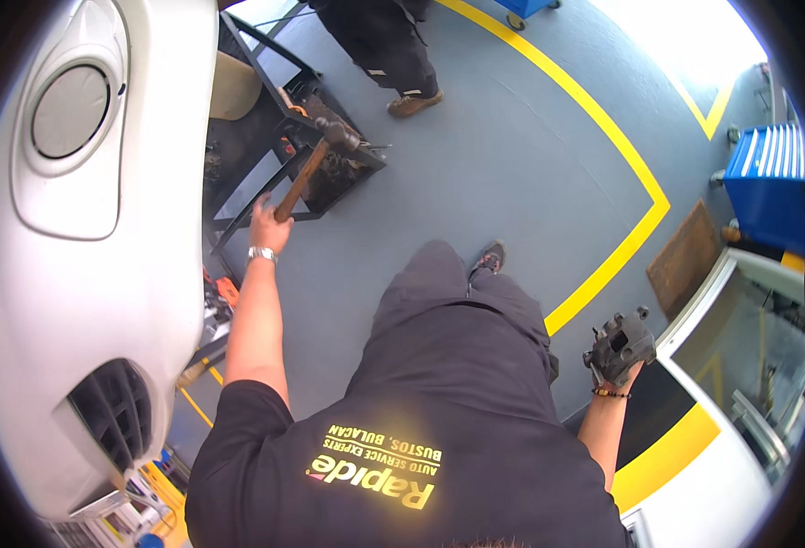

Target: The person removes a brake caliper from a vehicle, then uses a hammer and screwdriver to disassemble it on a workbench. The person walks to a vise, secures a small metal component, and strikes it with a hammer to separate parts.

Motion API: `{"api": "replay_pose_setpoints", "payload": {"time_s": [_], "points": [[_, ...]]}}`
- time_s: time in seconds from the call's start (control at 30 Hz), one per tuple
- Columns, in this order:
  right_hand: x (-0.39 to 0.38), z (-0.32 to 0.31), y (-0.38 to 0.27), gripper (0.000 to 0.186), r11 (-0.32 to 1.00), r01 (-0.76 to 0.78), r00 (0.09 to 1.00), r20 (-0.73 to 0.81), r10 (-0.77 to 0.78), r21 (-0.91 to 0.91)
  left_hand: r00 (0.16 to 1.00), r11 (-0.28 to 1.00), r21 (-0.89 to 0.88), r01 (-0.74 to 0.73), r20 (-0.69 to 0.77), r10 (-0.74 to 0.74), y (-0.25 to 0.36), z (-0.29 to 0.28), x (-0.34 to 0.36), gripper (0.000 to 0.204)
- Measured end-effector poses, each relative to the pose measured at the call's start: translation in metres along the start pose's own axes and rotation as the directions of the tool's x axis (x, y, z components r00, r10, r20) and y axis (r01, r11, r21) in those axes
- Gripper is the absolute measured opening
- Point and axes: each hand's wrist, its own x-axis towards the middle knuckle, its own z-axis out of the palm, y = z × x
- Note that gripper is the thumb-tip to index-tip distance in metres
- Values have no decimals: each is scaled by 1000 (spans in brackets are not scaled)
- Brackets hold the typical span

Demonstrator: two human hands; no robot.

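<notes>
My left hand (270, 226), with a metal watch at the wrist, is closed round the lower end of a hammer (302, 178). The hammer's wooden handle slants up and its dark metal head points away from me, over the corner of a black metal tool cart. Out to the right, my right hand (637, 373) grips a dark grey brake caliper (620, 347) and wears a beaded bracelet. The caliper covers most of that hand's fingers.
A white car bumper (160, 210) fills the left side. The tool cart (366, 166) stands beside it. Another person's legs (379, 50) are ahead. At right are a blue tool chest (768, 187), a brown board (683, 256) and a white-framed window (740, 338). A yellow line (603, 119) crosses the grey floor.
</notes>
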Motion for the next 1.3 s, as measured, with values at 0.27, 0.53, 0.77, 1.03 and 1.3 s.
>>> {"api": "replay_pose_setpoints", "payload": {"time_s": [0.27,0.53,0.77,1.03,1.3], "points": [[157,85,-121,31,974,-150,979,162,123,170,948,972,-62,225,242,-204,39,8,85,56],[263,193,-184,33,819,-482,822,485,299,311,906,957,78,280,308,-290,74,-27,67,45],[330,222,-211,29,705,-668,682,574,453,237,848,926,119,358,374,-376,117,-46,45,39],[409,276,-241,29,913,-370,528,769,360,-173,804,904,52,425,436,-403,147,-88,44,23],[404,322,-277,15,934,-136,522,777,352,-331,771,737,-254,627,65,-633,180,-108,-31,37]]}}
